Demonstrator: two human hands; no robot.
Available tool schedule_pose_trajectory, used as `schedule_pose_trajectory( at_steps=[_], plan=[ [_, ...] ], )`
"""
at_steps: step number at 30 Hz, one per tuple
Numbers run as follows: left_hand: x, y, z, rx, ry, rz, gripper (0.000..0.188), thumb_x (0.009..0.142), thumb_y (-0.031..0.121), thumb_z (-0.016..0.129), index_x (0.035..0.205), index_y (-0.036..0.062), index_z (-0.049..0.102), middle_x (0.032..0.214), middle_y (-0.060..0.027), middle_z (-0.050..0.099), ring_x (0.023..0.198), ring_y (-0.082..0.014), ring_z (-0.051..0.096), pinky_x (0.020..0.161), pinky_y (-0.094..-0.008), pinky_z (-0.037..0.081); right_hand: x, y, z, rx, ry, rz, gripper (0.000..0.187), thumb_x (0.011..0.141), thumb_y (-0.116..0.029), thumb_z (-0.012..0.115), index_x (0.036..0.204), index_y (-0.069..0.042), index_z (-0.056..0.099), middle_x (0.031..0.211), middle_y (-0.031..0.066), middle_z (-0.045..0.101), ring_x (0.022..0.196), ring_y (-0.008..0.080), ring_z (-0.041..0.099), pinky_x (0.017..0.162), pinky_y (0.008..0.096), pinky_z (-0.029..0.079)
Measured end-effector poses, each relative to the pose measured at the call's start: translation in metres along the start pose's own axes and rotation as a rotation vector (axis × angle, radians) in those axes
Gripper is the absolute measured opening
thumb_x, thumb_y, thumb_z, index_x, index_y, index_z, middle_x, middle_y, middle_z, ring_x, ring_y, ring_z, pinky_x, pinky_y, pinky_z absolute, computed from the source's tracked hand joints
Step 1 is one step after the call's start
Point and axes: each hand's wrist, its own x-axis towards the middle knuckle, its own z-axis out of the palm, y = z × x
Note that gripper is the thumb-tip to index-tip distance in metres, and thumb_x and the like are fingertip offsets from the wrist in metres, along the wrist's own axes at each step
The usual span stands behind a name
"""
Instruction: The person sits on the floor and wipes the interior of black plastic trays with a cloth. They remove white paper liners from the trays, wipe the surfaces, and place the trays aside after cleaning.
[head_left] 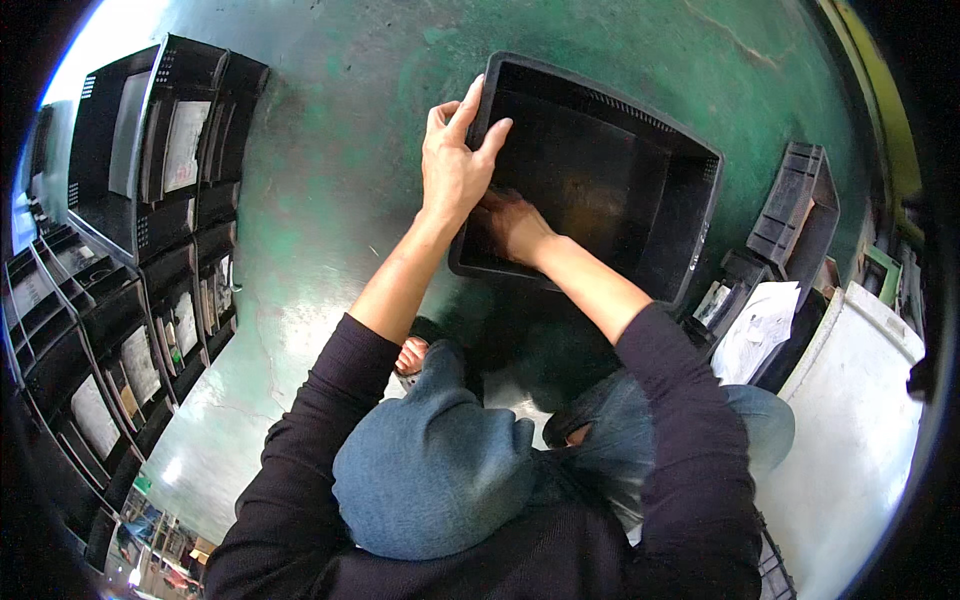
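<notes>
A black plastic crate (600, 170), open at the top, sits tilted before me over the green floor. With my left hand (460, 160) I hold its left wall, the thumb over the inside and the fingers along the outer side. My right hand (515, 228) reaches into the near left corner of the crate. Its fingers are dark and smeared by motion, so whether they hold anything does not show. The crate's inside is in deep shadow, with a faint brownish patch on its bottom.
Stacked black crates (190, 150) holding flat panels stand at the left. To the right are smaller black trays (795, 215), a paper sheet (755, 325) and a white board or panel (850, 400). My bent knees (430, 470) are below the crate.
</notes>
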Motion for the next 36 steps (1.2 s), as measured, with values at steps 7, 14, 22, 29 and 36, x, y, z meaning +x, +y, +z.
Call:
schedule_pose_trajectory(
  at_steps=[7,14,22,29,36],
  plan=[
    [0.003,0.001,0.0,-0.074,-0.026,-0.023,0.037,0.095,0.029,0.051,0.131,0.0218,0.053,0.104,-0.0154,0.053,0.093,-0.027,0.055,0.083,-0.0356,0.047,-0.112,0.122,-0.06,-0.053,0.21,0.763,0.037,0.081,-0.005,0.059,0.116,-0.004,0.048,0.116,0.0207,0.054,0.101,0.0404,0.057,0.082,0.0457,0.05],
    [0.006,0.001,0.007,0.0,-0.01,-0.061,0.036,0.097,0.03,0.045,0.13,0.0196,0.054,0.077,-0.01,0.049,0.075,-0.0209,0.051,0.074,-0.0321,0.043,-0.004,0.028,0.001,0.065,0.4,0.156,0.027,0.091,-0.009,0.042,0.116,-0.002,0.051,0.117,0.0188,0.056,0.106,0.0368,0.055,0.09,0.0437,0.046],
    [0.011,0.0,0.004,0.02,-0.048,-0.059,0.038,0.094,0.036,0.05,0.127,0.0184,0.055,0.079,-0.0169,0.053,0.075,-0.0302,0.053,0.073,-0.0388,0.045,0.053,0.065,-0.056,-0.168,0.559,0.239,0.026,0.086,-0.008,0.045,0.107,-0.007,0.06,0.098,0.016,0.059,0.093,0.0348,0.06,0.071,0.0428,0.054],
    [0.012,0.0,0.012,-0.02,-0.031,-0.089,0.038,0.093,0.039,0.052,0.124,0.0169,0.058,0.085,-0.0176,0.056,0.081,-0.0322,0.056,0.077,-0.0397,0.045,-0.111,0.143,-0.073,-0.52,0.224,0.573,0.019,0.083,-0.011,0.049,0.096,-0.007,0.062,0.092,0.0154,0.062,0.085,0.0318,0.063,0.069,0.0423,0.055],
    [0.01,0.005,0.015,-0.001,-0.005,-0.152,0.038,0.092,0.041,0.052,0.122,0.0177,0.059,0.086,-0.018,0.055,0.084,-0.0321,0.057,0.077,-0.0408,0.045,-0.135,0.091,-0.035,-0.142,-0.22,0.47,0.024,0.068,-0.012,0.069,0.092,-0.009,0.066,0.094,0.0136,0.063,0.092,0.0327,0.062,0.079,0.0424,0.05]
  ],
)
